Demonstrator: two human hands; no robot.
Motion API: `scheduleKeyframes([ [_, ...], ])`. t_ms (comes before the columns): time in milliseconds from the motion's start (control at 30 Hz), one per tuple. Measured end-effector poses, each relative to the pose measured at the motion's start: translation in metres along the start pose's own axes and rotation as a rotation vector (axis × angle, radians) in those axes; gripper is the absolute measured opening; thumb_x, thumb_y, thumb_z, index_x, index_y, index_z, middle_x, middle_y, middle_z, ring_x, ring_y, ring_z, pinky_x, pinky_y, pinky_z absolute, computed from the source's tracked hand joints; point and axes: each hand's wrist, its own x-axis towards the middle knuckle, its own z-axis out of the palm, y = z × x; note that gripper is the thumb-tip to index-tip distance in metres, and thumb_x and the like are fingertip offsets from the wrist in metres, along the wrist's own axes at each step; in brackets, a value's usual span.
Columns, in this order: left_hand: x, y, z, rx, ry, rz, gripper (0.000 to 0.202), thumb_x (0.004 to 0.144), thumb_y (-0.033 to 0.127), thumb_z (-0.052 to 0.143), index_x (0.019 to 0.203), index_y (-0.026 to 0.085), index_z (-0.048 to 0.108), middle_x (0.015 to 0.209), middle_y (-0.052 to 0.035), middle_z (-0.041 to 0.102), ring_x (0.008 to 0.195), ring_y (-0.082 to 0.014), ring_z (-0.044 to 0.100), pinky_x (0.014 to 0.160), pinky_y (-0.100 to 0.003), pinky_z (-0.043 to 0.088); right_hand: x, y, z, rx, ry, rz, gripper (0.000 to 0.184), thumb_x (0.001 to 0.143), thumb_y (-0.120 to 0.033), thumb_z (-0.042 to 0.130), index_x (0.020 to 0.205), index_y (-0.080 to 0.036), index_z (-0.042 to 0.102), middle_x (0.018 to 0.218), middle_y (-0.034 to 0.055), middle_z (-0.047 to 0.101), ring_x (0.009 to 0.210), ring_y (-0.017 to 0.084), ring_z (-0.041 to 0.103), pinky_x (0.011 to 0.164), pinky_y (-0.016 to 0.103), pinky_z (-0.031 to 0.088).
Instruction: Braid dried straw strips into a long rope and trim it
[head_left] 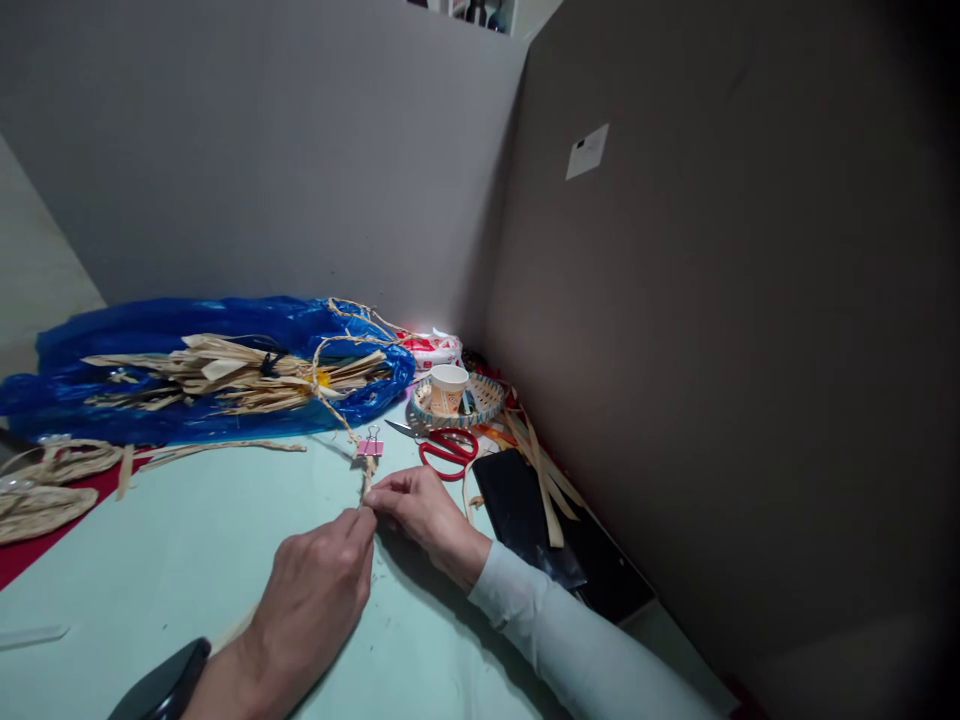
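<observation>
1 white label [587, 152] cannot be read; tan, twisted cord [368, 471] is pinched by left hand [319, 585] and right hand [426, 512], fingertips closed.

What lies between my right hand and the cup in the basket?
The red-handled scissors lie between the right hand and the cup, with the basket's near rim beyond them; the head view shows this.
</observation>
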Motion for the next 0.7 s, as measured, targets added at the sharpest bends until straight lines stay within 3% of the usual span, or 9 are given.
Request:
scheduleKeyframes([
  [67,0.0,-0.002,-0.006,-0.025,-0.007,0.025,0.04,0.088,0.029,0.036,0.091,0.016,0.074,0.088,-0.0179,0.075,0.079,-0.0367,0.068,0.069,-0.041,0.039,0.0,-0.001,-0.001,0.043,-0.008,0.028,0.014,0.072,-0.013,0.061,0.058,-0.014,0.059,0.045,-0.0068,0.044,0.044,0.006,0.032,0.046,0.022,0.021],
  [133,0.004,-0.01,-0.019,-0.183,0.014,-0.014,0.033,0.086,0.037,0.047,0.081,0.02,0.075,0.084,-0.0126,0.075,0.079,-0.0333,0.065,0.072,-0.04,0.038,0.001,-0.003,-0.002,0.079,-0.03,0.056,0.014,0.072,-0.014,0.06,0.058,-0.014,0.059,0.044,-0.0069,0.043,0.042,0.006,0.029,0.044,0.023,0.017],
  [200,0.013,-0.021,-0.033,-0.513,0.061,-0.201,0.028,0.077,0.044,0.063,0.065,0.022,0.072,0.071,-0.0086,0.072,0.073,-0.0287,0.059,0.071,-0.038,0.035,0.0,-0.006,-0.004,0.105,-0.065,0.076,0.015,0.074,-0.016,0.058,0.059,-0.013,0.06,0.042,-0.0078,0.038,0.04,0.006,0.025,0.043,0.024,0.013],
  [267,0.024,-0.032,-0.041,-0.673,0.043,-0.252,0.028,0.076,0.048,0.065,0.071,0.021,0.071,0.069,-0.0049,0.068,0.07,-0.0243,0.057,0.069,-0.036,0.038,-0.001,-0.008,-0.005,0.117,-0.101,0.09,0.017,0.076,-0.019,0.057,0.061,-0.013,0.061,0.042,-0.0094,0.032,0.04,0.005,0.02,0.043,0.023,0.012],
  [400,0.038,-0.04,-0.028,-1.008,-0.211,-0.256,0.032,0.07,0.048,0.07,0.08,0.018,0.068,0.071,-0.0043,0.066,0.067,-0.0195,0.061,0.063,-0.031,0.046,-0.004,-0.011,-0.003,0.059,-0.139,0.113,0.019,0.08,-0.021,0.057,0.062,-0.014,0.058,0.045,-0.0096,0.03,0.041,0.005,0.02,0.043,0.022,0.014],
  [467,0.039,-0.038,-0.016,-1.107,-0.303,-0.262,0.032,0.068,0.047,0.072,0.073,0.017,0.063,0.063,0.0003,0.057,0.052,-0.0111,0.049,0.049,-0.024,0.038,-0.004,-0.012,-0.002,-0.016,-0.136,0.1,0.02,0.083,-0.02,0.054,0.064,-0.014,0.056,0.048,-0.0074,0.037,0.042,0.006,0.023,0.043,0.022,0.018],
  [567,0.038,-0.035,-0.005,-1.167,-0.326,-0.298,0.031,0.068,0.045,0.071,0.074,0.017,0.059,0.059,0.0059,0.049,0.043,-0.0042,0.029,0.041,-0.019,0.018,-0.005,-0.012,-0.004,-0.194,-0.135,0.047,0.02,0.088,-0.018,0.05,0.071,-0.013,0.06,0.056,-0.0039,0.048,0.045,0.007,0.029,0.045,0.022,0.022],
  [700,0.038,-0.035,-0.001,-1.12,-0.258,-0.344,0.028,0.064,0.042,0.07,0.069,0.016,0.059,0.053,0.0053,0.053,0.037,-0.0023,0.027,0.038,-0.02,0.013,-0.01,-0.017,-0.01,-0.531,-0.12,-0.089,0.018,0.084,-0.012,0.056,0.072,-0.013,0.068,0.061,-0.0004,0.059,0.056,0.01,0.044,0.056,0.023,0.029],
])
